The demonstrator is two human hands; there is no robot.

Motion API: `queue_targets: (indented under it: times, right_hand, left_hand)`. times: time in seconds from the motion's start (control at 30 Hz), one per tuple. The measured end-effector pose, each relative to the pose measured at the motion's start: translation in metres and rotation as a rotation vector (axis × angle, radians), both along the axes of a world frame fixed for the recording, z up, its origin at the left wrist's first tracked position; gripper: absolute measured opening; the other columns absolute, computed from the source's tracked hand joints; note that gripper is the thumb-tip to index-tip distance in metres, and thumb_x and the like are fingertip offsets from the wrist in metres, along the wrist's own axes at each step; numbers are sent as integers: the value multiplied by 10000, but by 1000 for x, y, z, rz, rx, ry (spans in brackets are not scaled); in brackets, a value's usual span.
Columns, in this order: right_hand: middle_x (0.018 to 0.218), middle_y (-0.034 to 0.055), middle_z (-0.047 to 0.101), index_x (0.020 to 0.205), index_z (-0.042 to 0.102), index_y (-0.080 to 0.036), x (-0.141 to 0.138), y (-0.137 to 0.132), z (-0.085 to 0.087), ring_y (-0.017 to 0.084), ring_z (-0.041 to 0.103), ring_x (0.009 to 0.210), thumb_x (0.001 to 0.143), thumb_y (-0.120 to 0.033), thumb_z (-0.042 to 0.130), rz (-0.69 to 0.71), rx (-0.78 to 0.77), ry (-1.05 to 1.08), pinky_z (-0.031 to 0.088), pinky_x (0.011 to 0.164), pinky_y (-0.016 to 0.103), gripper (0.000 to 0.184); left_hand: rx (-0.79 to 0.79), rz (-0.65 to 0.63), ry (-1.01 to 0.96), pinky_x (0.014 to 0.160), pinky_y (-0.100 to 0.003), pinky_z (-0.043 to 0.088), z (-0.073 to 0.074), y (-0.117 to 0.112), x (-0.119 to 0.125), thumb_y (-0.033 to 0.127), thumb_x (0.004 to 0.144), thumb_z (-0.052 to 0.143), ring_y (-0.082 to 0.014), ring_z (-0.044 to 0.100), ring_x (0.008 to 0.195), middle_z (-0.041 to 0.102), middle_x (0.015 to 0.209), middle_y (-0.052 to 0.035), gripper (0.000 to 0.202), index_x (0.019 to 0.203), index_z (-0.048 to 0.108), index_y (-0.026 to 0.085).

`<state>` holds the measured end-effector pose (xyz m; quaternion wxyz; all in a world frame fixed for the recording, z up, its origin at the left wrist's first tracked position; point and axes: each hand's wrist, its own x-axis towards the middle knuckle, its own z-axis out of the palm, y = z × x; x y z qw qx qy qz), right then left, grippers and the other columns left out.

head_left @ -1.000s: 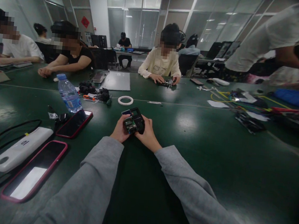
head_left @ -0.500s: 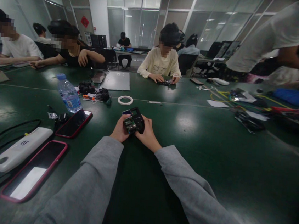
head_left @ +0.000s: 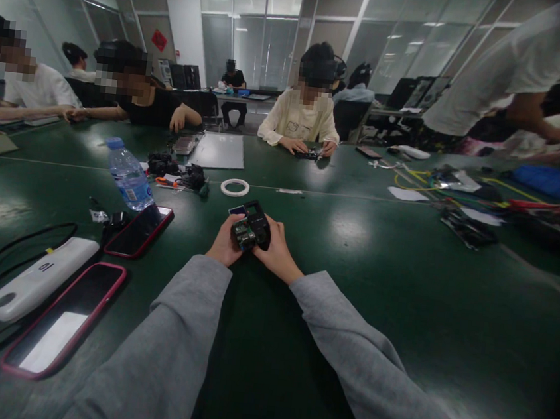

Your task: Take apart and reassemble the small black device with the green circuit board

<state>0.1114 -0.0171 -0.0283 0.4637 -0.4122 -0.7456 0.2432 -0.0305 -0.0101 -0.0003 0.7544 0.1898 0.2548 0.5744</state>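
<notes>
Both hands grip a small electronic device between them, just above the green table (head_left: 353, 277). On its left side a green circuit board (head_left: 244, 234) with silvery ports shows; on its right is a black plastic case (head_left: 260, 224). My left hand (head_left: 223, 242) is closed on the circuit board's side, thumb on top. My right hand (head_left: 278, 252) wraps the black case from the right, its fingers partly hidden beneath. A small dark screen-like piece (head_left: 238, 211) with a pale edge sticks out at the upper left. Whether board and case are joined cannot be seen.
To the left lie two red-edged phones (head_left: 140, 231), a white handheld device (head_left: 40, 279) with a black cable, and a water bottle (head_left: 130, 175). Beyond my hands sits a white ring (head_left: 235, 187). Cables and tools (head_left: 463, 182) clutter the right; a co-worker (head_left: 302, 115) sits opposite.
My hands and the device stay almost still. At the left, the co-worker in black has lowered a raised hand toward the table; the standing person at the right has shifted an arm.
</notes>
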Motion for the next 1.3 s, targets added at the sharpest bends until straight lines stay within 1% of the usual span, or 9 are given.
queue_targets:
  times: [0.3,0.6,0.93,0.97,1.03,1.1,1.13,1.2,1.3]
  right_hand:
    - [1272,103,410,1381,311,-190,0,1,0,229,408,1166,688,-134,632,10,-11,3,361,1074,448,766]
    - [1313,101,403,1390,315,-206,0,4,-5,247,403,1182,656,-121,653,-6,-9,-11,357,1078,450,813]
    - [1256,113,433,1383,359,-182,1,3,-4,243,431,1198,664,-141,645,8,-27,61,344,1090,436,775]
    - [1268,113,431,1397,344,-186,1,4,-4,245,430,1204,664,-145,649,14,-23,76,339,1092,436,794]
    - [1284,114,431,1449,254,-194,1,4,-3,243,451,1184,667,-157,663,43,-24,119,359,1072,432,883]
    - [1254,110,458,1483,153,-206,2,5,-2,227,506,1104,678,-170,673,70,-58,169,409,1021,419,958]
    - [1223,103,480,1486,134,-213,3,5,-1,217,531,1056,687,-178,675,79,-86,190,431,994,412,966]
    - [1162,83,517,1473,170,-228,5,5,1,206,553,1004,702,-201,682,85,-137,228,446,972,410,927]
    - [1131,66,544,1438,243,-244,8,5,5,210,556,1021,713,-243,697,130,-204,313,436,987,418,855]
  left_hand:
    - [-22,-22,-9,737,-299,540,3,-1,0,251,758,610,-174,665,709,677,718,-24,198,911,651,134]
    - [-15,-8,-4,731,-289,539,-3,2,0,254,767,602,-160,662,696,688,754,-25,209,925,655,128]
    - [-40,15,0,745,-311,539,0,1,0,266,761,609,-183,671,729,697,761,-44,222,918,661,118]
    - [-40,20,2,740,-311,540,1,1,0,266,756,613,-185,671,729,700,769,-47,224,915,661,116]
    - [-40,31,5,722,-309,542,1,1,0,261,747,620,-187,672,728,705,783,-52,226,913,661,114]
    - [-44,43,11,689,-306,541,2,0,-1,262,738,629,-188,671,714,705,779,-50,228,912,661,119]
    - [-47,52,16,665,-304,539,2,0,-1,267,734,634,-187,668,696,702,764,-45,229,910,660,123]
    - [-59,72,31,617,-300,531,3,-1,-2,282,727,644,-184,658,655,690,725,-34,237,912,658,135]
    - [-76,82,39,599,-293,523,5,-3,-2,290,730,640,-175,650,636,684,719,-27,269,958,654,148]
